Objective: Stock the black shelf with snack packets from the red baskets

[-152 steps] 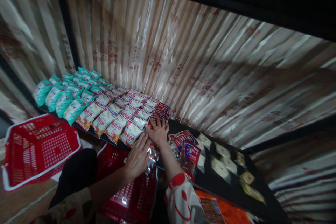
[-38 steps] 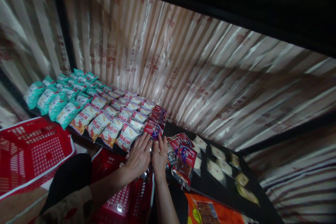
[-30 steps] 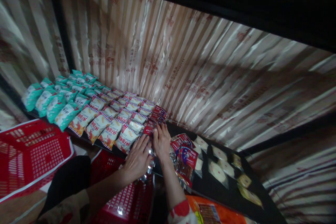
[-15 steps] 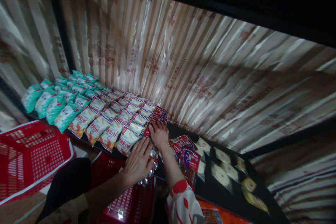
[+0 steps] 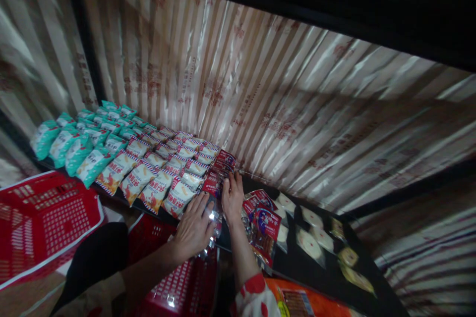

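Observation:
My left hand (image 5: pixel 194 227) lies with fingers stretched out on a red packet with a shiny clear lower part, beside the front white snack bags. Further back, my right hand (image 5: pixel 232 199) has its fingers out and touches the right side of a row of red snack packets (image 5: pixel 211 182), which runs back toward the rear sheeting. White snack bags with striped edges (image 5: pixel 180 193) stand in rows just left of the packets. To the right of my right hand, more red packets (image 5: pixel 267 223) lie in a loose overlapping pile.
Teal snack bags (image 5: pixel 91 163) fill the shelf's left end. Flat round pale packs (image 5: pixel 310 246) and small yellow packs (image 5: pixel 357 277) lie on the black shelf (image 5: pixel 297 272) at right. Red baskets (image 5: pixel 48 218) stand below, near an orange package (image 5: pixel 297 302). A dark beam (image 5: pixel 334 5) crosses above.
My right hand has shifted slightly right and off the top of the red packets, so more of their row shows. My left hand stays nearly in place.

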A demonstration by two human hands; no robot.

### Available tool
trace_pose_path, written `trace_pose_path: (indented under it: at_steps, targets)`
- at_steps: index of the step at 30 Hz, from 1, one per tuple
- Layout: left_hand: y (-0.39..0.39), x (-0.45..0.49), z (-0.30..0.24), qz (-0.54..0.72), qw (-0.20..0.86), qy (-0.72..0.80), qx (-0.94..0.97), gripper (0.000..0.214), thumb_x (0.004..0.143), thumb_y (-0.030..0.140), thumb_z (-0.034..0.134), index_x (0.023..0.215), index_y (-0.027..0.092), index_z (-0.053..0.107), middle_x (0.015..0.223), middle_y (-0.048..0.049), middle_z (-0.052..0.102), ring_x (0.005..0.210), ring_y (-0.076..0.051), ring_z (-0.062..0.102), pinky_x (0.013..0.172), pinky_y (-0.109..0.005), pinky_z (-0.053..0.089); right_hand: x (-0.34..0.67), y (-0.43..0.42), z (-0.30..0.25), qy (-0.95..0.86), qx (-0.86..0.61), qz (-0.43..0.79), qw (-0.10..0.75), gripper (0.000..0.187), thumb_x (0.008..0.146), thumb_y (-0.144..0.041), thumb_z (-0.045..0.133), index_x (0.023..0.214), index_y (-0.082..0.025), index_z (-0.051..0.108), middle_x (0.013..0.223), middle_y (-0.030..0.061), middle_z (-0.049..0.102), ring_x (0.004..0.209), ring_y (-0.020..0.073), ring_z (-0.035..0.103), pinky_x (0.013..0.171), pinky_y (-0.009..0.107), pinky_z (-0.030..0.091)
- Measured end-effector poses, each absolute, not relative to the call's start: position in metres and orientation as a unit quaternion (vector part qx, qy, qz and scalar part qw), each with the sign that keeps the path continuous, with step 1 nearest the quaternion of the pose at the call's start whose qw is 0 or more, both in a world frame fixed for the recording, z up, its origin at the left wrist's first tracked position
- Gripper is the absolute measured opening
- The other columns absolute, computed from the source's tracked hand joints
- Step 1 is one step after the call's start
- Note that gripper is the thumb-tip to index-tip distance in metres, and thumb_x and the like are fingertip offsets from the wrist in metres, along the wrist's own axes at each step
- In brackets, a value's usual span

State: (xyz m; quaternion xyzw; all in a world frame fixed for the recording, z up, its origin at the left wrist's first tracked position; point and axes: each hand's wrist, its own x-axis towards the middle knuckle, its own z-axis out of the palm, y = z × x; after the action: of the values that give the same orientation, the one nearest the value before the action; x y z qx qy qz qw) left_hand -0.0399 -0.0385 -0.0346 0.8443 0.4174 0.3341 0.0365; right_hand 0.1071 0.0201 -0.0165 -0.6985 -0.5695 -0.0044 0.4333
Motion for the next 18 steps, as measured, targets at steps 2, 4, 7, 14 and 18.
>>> trace_pose_path:
  at_steps: [2, 4, 7, 14, 18]
  targets:
    - [-0.040, -0.041, -0.033, 0.337, 0.033, 0.412, 0.846, 0.045, 0.083, 0.028, 0.049, 0.124, 0.010, 0.051, 0.139, -0.0162, 0.042, 0.133, -0.030, 0.032, 0.106, -0.048, 0.033, 0.108, 0.005, -0.021, -0.529, -0.711, 0.032, 0.463, 0.060, 0.091, -0.049, 0.024, 0.127, -0.010, 0.051, 0.142, 0.0169, 0.038, 0.134, 0.0240, 0.029, 0.108, 0.043, 0.025]
    - [-0.042, -0.042, -0.031, 0.338, 0.032, 0.407, 0.848, 0.043, 0.085, 0.027, 0.047, 0.124, 0.010, 0.051, 0.140, -0.0163, 0.042, 0.134, -0.030, 0.030, 0.106, -0.048, 0.033, 0.107, -0.013, -0.030, -0.490, -0.721, 0.069, 0.486, 0.062, 0.091, -0.051, 0.024, 0.128, -0.009, 0.050, 0.143, 0.0171, 0.037, 0.134, 0.0236, 0.030, 0.109, 0.042, 0.024]
    - [-0.052, -0.045, -0.029, 0.338, 0.036, 0.388, 0.856, 0.038, 0.086, 0.021, 0.042, 0.121, 0.010, 0.053, 0.140, -0.0156, 0.041, 0.136, -0.028, 0.026, 0.107, -0.048, 0.033, 0.103, -0.042, -0.046, -0.446, -0.720, 0.118, 0.519, 0.063, 0.090, -0.052, 0.024, 0.130, -0.009, 0.047, 0.142, 0.0163, 0.039, 0.134, 0.0225, 0.029, 0.110, 0.041, 0.022]
    - [-0.106, -0.054, -0.043, 0.333, 0.069, 0.276, 0.899, 0.042, 0.088, 0.015, 0.035, 0.127, 0.012, 0.048, 0.136, -0.0135, 0.047, 0.134, -0.024, 0.032, 0.103, -0.044, 0.040, 0.081, -0.090, -0.069, -0.390, -0.703, 0.219, 0.554, 0.065, 0.088, -0.055, 0.030, 0.134, -0.011, 0.041, 0.141, 0.0136, 0.041, 0.131, 0.0209, 0.036, 0.109, 0.037, 0.025]
    - [-0.127, -0.061, -0.051, 0.331, 0.102, 0.254, 0.903, 0.046, 0.088, 0.014, 0.033, 0.133, 0.007, 0.040, 0.135, -0.0150, 0.048, 0.133, -0.023, 0.032, 0.105, -0.041, 0.041, 0.074, -0.098, -0.070, -0.397, -0.696, 0.228, 0.554, 0.065, 0.088, -0.054, 0.030, 0.135, -0.012, 0.041, 0.143, 0.0121, 0.039, 0.131, 0.0206, 0.035, 0.110, 0.036, 0.024]
